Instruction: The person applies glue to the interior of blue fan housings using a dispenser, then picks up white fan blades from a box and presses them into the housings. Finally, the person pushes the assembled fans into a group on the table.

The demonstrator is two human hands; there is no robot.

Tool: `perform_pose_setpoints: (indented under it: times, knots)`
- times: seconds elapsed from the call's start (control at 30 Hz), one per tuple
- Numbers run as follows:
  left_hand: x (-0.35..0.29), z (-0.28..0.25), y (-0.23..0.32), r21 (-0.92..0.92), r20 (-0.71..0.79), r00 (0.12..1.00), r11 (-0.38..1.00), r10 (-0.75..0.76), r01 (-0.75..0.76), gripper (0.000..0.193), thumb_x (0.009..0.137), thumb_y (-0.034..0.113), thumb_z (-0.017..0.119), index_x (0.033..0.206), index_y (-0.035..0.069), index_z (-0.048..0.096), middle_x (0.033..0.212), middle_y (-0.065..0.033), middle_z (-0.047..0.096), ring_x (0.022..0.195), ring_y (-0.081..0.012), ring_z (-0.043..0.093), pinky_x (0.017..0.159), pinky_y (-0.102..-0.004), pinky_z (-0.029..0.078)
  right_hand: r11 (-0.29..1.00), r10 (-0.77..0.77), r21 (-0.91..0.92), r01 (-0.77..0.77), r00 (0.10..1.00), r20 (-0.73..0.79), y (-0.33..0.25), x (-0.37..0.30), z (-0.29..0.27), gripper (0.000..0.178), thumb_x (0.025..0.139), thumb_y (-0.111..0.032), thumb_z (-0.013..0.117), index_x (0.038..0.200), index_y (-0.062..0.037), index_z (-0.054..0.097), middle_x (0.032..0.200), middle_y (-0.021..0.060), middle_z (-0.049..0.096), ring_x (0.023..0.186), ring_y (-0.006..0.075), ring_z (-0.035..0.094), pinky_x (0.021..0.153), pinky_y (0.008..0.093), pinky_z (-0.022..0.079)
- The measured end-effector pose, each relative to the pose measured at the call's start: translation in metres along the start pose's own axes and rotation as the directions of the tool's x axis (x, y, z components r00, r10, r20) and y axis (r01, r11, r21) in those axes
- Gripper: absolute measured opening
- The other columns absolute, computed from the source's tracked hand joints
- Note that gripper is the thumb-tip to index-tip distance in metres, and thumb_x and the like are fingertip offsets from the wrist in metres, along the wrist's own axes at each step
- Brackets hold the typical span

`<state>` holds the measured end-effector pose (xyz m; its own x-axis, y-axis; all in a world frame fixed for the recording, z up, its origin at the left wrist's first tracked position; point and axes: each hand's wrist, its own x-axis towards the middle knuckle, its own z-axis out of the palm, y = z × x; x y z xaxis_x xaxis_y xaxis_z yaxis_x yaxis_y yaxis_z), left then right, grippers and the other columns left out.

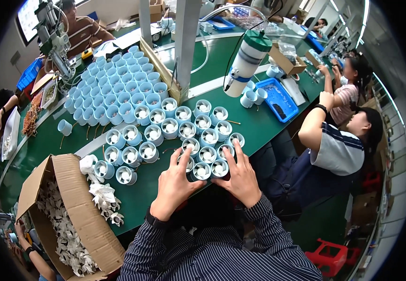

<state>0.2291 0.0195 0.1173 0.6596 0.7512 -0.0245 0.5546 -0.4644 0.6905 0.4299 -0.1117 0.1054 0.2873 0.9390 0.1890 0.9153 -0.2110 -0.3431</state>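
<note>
Both hands frame a cluster of light-blue round housings at the near table edge, each with a white bladed fan wheel (201, 171) inside. My left hand (177, 182) lies along the cluster's left side, fingers stretched forward and thumb toward the near row. Along the right side is my right hand (240, 180), its fingers spread and touching or nearly touching the outer housings. Neither hand closes round a single piece. More fan-filled housings (169, 127) stand farther off and to the left. Beyond them are many light-blue housings (114, 103) without fan wheels, packed in rows.
A cardboard box (83, 196) of white fan wheels stands at left, with loose fan wheels (107, 196) beside it. A metal post (186, 51) and a hanging green-capped cylinder (247, 63) rise beyond. A blue tray (277, 100) is at right, near a seated person (338, 145).
</note>
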Motion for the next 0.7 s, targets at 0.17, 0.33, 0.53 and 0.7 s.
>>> perform_pose_setpoints:
  times: [0.17, 0.33, 0.53, 0.7]
  knots:
    - [0.049, 0.033, 0.033, 0.025, 0.075, 0.997, 1.000, 0.017, -0.019, 0.108, 0.072, 0.039, 0.097, 0.163, 0.013, 0.044, 0.161, -0.0238, 0.049, 0.120, -0.0460, 0.071, 0.097, -0.0530, 0.061, 0.997, 0.054, 0.057, -0.055, 0.998, 0.007, 0.057, 0.014, -0.017, 0.104, 0.073, -0.034, 0.098, 0.160, -0.0088, 0.048, 0.170, 0.0283, 0.035, 0.144, 0.0500, 0.051, 0.118, 0.0525, 0.047]
    - [0.103, 0.070, 0.065, 0.038, 0.078, 0.997, 0.999, 0.013, -0.016, 0.110, 0.075, 0.042, 0.095, 0.164, 0.012, 0.039, 0.159, -0.0321, 0.047, 0.118, -0.0505, 0.071, 0.097, -0.0545, 0.061, 0.991, 0.103, 0.081, -0.103, 0.995, 0.006, 0.113, 0.046, -0.034, 0.101, 0.072, -0.027, 0.097, 0.160, -0.0102, 0.050, 0.170, 0.0282, 0.037, 0.144, 0.0500, 0.051, 0.119, 0.0517, 0.047]
    - [0.160, 0.108, 0.108, -0.010, 0.075, 0.997, 0.999, 0.036, -0.036, 0.110, 0.077, 0.039, 0.093, 0.165, 0.010, 0.035, 0.156, -0.0410, 0.044, 0.115, -0.0557, 0.070, 0.096, -0.0558, 0.061, 0.990, 0.129, 0.069, -0.124, 0.988, -0.084, 0.176, 0.071, -0.040, 0.099, 0.071, -0.024, 0.098, 0.158, -0.0107, 0.053, 0.169, 0.0268, 0.041, 0.140, 0.0468, 0.055, 0.115, 0.0497, 0.050]
    - [0.179, 0.123, 0.112, -0.060, 0.015, 0.998, 0.996, 0.066, -0.065, 0.107, 0.079, 0.035, 0.091, 0.165, 0.009, 0.034, 0.155, -0.0440, 0.042, 0.112, -0.0601, 0.069, 0.096, -0.0563, 0.061, 0.990, 0.119, 0.087, -0.112, 0.990, -0.081, 0.190, 0.077, -0.047, 0.097, 0.071, -0.020, 0.096, 0.158, -0.0114, 0.053, 0.170, 0.0271, 0.039, 0.141, 0.0469, 0.055, 0.116, 0.0491, 0.050]
